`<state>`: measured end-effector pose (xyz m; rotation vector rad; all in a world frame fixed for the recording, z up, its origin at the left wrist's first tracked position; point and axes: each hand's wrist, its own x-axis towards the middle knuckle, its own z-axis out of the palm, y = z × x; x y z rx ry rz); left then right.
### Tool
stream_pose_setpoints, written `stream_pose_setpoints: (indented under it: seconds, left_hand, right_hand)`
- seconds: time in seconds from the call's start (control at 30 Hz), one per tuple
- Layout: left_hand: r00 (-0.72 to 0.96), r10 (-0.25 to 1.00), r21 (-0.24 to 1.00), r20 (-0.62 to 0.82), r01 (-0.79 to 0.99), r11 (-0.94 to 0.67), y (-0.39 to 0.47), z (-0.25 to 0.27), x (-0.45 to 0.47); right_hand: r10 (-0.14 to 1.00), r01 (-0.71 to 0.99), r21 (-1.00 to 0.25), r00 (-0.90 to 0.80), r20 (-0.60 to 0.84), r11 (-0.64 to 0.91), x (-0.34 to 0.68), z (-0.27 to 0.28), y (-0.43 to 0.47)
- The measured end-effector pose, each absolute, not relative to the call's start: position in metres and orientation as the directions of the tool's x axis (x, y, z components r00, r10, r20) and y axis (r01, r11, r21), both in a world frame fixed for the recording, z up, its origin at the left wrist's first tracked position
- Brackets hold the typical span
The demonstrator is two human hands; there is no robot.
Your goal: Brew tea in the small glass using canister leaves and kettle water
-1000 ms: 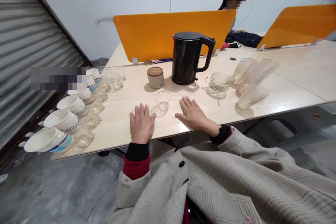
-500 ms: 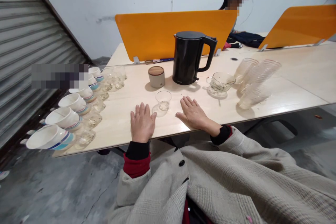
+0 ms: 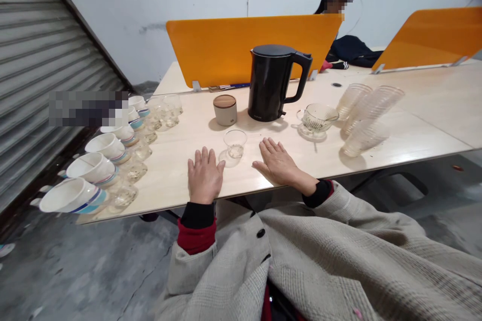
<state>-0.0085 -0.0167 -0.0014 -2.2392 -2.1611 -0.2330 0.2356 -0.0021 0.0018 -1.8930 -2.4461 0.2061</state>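
Palm down on the table (image 3: 169, 180), my left hand (image 3: 205, 175) lies flat with its fingers stretched out and holds nothing. My right hand (image 3: 278, 163) rests flat on the tabletop too, thumb apart from the fingers, also holding nothing. Between the hands and slightly beyond them stands a small clear cup (image 3: 235, 144). Behind it is a grey canister (image 3: 225, 114) with a wooden lid. A black electric kettle (image 3: 270, 83) stands to the canister's right, its handle pointing right. Further right is a ribbed glass dripper (image 3: 318, 118) with a handle; small dark bits show in or under it.
Stacks of clear plastic cups (image 3: 369, 110) stand at the right. Along the left edge run several white paper cups (image 3: 70, 195) with handles and several clear cups (image 3: 124, 195). Orange dividers (image 3: 226, 50) cross the table's back; a person (image 3: 335, 2) is behind them.
Both my hands stay where they were on the table. The person behind the divider has shifted slightly, and more dark cloth shows there.
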Motion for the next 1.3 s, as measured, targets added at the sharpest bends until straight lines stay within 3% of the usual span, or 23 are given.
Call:
stream_pose_setpoints:
  seconds: [1.3]
  left_hand:
    - [0.02, 0.993, 0.097, 0.116, 0.995, -0.031, -0.0168, -0.0014, -0.008]
  right_hand:
    - [0.966, 0.96, -0.121, -0.257, -0.037, 0.251, 0.2354, 0.0055, -0.0045]
